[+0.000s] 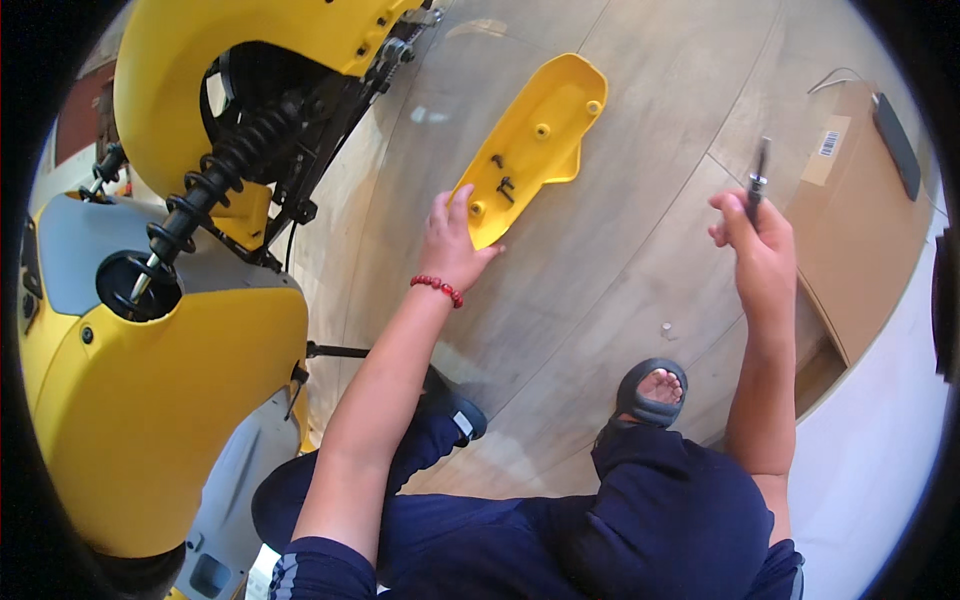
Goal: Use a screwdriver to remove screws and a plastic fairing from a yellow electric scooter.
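My left hand (455,245), with a red bead bracelet at its wrist, grips the near end of a long yellow plastic cover (545,100). The cover lies tilted with its hollow inner side up. Several small dark screws (507,188) rest loose in that hollow, close to my fingers. Off to the right, my right hand (757,235) is closed around a slim screwdriver (758,182). Its dark shaft points away from me, past a silver collar; most of the handle is hidden in my palm. This hand is apart from the cover.
A yellow scooter (170,400) fills the left side, its black spring shock absorber (215,180) exposed. A cardboard box (860,220) stands at right with a dark flat device (895,145) on it. A small pale piece (667,330) lies on the wood-look floor (570,330) near my sandalled foot (655,390).
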A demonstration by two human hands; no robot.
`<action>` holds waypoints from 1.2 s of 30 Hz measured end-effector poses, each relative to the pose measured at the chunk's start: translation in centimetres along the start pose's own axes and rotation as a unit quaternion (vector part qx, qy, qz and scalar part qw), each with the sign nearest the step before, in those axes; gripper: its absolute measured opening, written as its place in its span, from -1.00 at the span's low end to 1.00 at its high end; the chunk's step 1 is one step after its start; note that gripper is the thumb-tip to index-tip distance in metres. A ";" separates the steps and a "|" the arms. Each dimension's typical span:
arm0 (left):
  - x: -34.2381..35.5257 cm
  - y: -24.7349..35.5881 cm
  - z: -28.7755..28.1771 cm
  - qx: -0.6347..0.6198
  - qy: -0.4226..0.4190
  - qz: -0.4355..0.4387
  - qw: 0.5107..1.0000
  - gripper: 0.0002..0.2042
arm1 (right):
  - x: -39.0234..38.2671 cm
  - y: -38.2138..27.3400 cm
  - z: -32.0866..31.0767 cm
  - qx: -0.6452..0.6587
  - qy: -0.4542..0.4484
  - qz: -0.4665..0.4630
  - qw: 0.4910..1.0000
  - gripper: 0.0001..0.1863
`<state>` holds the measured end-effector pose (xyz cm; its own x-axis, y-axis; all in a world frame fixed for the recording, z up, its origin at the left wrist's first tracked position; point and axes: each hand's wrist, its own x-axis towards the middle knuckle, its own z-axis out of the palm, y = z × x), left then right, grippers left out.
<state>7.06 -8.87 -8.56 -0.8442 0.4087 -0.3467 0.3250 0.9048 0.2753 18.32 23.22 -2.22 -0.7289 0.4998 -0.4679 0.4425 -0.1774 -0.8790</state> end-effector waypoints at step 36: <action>-1.5 12.9 -8.7 -0.155 0.019 0.064 0.986 -0.77 | -17.5 19.1 -1.2 -0.394 -0.016 -0.182 0.901 -0.74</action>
<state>8.81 1.15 3.26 -0.8221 0.5075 -0.2580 0.2899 0.7632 0.5775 40.20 12.08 -10.72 -0.9096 0.3766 -0.1754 0.3958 0.6569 -0.6417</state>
